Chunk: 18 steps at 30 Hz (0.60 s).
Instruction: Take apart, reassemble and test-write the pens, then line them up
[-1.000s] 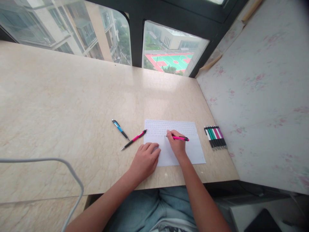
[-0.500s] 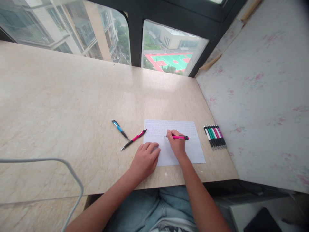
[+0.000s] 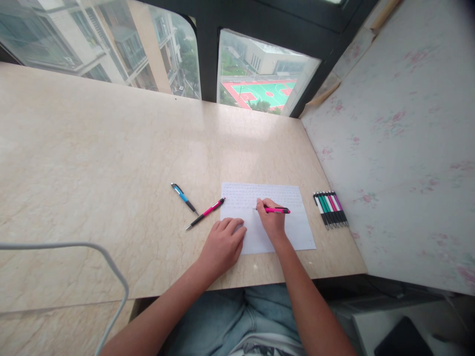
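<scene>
Over the far tabletop [image 3: 122, 133], passage was offered; nearer, the way was blocked by the left hand [image 3: 223, 243], the right hand [image 3: 273, 223], the right-side pen row [image 3: 330, 209] and, near left, a cable [image 3: 85, 245].

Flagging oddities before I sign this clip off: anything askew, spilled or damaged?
Nothing looks spilled. A blue pen and a pink pen lie askew left of the paper, unlike the neat row of pens at right. By the window, the wallpaper edge seems peeled.

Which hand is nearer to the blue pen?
Left: the left hand rests right of the blue pen, towards the person; the right hand, holding a pink pen, is farther right.
</scene>
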Available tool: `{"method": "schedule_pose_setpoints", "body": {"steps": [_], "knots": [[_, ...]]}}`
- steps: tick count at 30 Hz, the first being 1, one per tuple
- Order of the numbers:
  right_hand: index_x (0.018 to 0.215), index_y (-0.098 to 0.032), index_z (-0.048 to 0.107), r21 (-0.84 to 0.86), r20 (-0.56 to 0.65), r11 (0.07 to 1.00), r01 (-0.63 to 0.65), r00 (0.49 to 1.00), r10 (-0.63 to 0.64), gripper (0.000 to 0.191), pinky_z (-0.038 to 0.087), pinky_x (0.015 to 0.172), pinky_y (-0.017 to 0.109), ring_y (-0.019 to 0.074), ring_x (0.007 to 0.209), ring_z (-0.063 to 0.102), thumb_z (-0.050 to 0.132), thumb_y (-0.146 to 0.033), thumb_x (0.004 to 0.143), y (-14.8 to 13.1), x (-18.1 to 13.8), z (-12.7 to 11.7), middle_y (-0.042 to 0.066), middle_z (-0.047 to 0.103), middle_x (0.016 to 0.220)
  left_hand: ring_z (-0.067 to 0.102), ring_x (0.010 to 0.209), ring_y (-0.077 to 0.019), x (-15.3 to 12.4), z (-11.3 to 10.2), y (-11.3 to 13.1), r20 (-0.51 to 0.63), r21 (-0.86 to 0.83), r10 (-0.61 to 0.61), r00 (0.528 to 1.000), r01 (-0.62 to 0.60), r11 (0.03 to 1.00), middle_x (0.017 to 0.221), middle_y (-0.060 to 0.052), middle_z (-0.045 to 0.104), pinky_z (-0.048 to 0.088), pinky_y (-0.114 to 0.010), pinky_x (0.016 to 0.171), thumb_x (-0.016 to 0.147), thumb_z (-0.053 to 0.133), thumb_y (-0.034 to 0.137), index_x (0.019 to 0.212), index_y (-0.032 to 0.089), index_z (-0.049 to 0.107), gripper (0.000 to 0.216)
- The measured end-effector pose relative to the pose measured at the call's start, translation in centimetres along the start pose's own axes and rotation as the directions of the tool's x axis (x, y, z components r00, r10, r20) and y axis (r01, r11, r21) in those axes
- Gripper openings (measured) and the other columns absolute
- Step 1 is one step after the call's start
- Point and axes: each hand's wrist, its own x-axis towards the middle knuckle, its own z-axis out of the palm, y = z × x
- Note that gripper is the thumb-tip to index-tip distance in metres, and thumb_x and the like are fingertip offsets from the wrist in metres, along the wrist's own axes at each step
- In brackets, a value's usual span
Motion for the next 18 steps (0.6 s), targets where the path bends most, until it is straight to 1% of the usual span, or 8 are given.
{"method": "schedule_pose_setpoints", "body": {"steps": [3,6,8,10,13,16,18], "knots": [[0.053,-0.020,0.041,-0.029,-0.034,1.000,0.008,0.999,-0.009,0.042,0.027,0.050,0.025,0.0102,0.049,0.035,0.046,-0.037,0.091,0.2,0.0,0.1,-0.005,0.040,0.051,0.055,0.105,-0.0268,0.0,0.0,0.0,-0.008,0.000,0.002,1.000,-0.002,1.000,0.117,-0.012,0.063,0.046,-0.045,0.087,0.089,0.049,0.014,0.102,0.020,0.064,0.021],[0.053,-0.021,0.039,-0.003,-0.032,1.000,0.002,0.999,-0.002,0.042,0.027,0.049,0.025,0.0102,0.048,0.034,0.045,-0.038,0.091,0.1,0.1,0.1,-0.005,0.039,0.050,0.055,0.105,-0.0272,0.1,0.0,0.0,0.000,0.002,0.008,1.000,-0.008,1.000,0.118,-0.013,0.062,0.046,-0.045,0.087,0.089,0.048,0.016,0.103,0.019,0.064,0.021],[0.054,-0.021,0.042,0.060,-0.030,0.997,-0.040,0.999,0.042,0.041,0.028,0.049,0.025,0.0106,0.048,0.035,0.047,-0.040,0.090,0.1,0.1,-0.1,-0.005,0.040,0.050,0.055,0.105,-0.0272,0.1,0.0,0.0,0.007,0.006,0.009,1.000,-0.009,1.000,0.118,-0.013,0.062,0.046,-0.045,0.086,0.090,0.048,0.016,0.102,0.019,0.063,0.020],[0.058,-0.020,0.048,0.166,-0.044,0.978,-0.125,0.990,0.134,0.040,0.030,0.048,0.025,0.0114,0.049,0.038,0.048,-0.043,0.090,0.0,0.1,-0.4,-0.005,0.042,0.051,0.055,0.105,-0.0271,0.1,0.0,-0.1,0.010,0.013,0.002,1.000,-0.002,1.000,0.118,-0.012,0.063,0.046,-0.044,0.086,0.090,0.048,0.016,0.102,0.019,0.063,0.020],[0.065,-0.019,0.056,0.345,-0.033,0.910,-0.231,0.966,0.258,0.038,0.034,0.048,0.025,0.0121,0.049,0.042,0.052,-0.048,0.089,0.3,0.1,-0.8,-0.004,0.046,0.053,0.055,0.105,-0.0270,0.0,0.0,0.0,0.013,0.020,-0.004,1.000,0.004,1.000,0.117,-0.012,0.063,0.046,-0.044,0.086,0.089,0.049,0.015,0.101,0.019,0.063,0.019],[0.070,-0.018,0.060,0.523,0.020,0.816,-0.247,0.960,0.278,0.038,0.035,0.049,0.024,0.0120,0.050,0.044,0.053,-0.050,0.089,0.6,0.4,-1.2,-0.004,0.046,0.053,0.055,0.105,-0.0272,0.0,0.0,0.0,0.015,0.021,-0.001,1.000,0.001,1.000,0.118,-0.012,0.062,0.046,-0.044,0.086,0.090,0.048,0.015,0.101,0.019,0.063,0.019],[0.069,-0.019,0.060,0.627,0.059,0.738,-0.249,0.960,0.273,0.044,0.037,0.050,0.025,0.0120,0.051,0.046,0.046,-0.054,0.092,0.7,0.8,-1.6,-0.002,0.049,0.057,0.055,0.105,-0.0271,0.0,0.0,0.0,0.012,0.016,-0.005,1.000,0.004,1.000,0.118,-0.012,0.062,0.046,-0.044,0.086,0.090,0.049,0.016,0.101,0.019,0.062,0.018]]}}
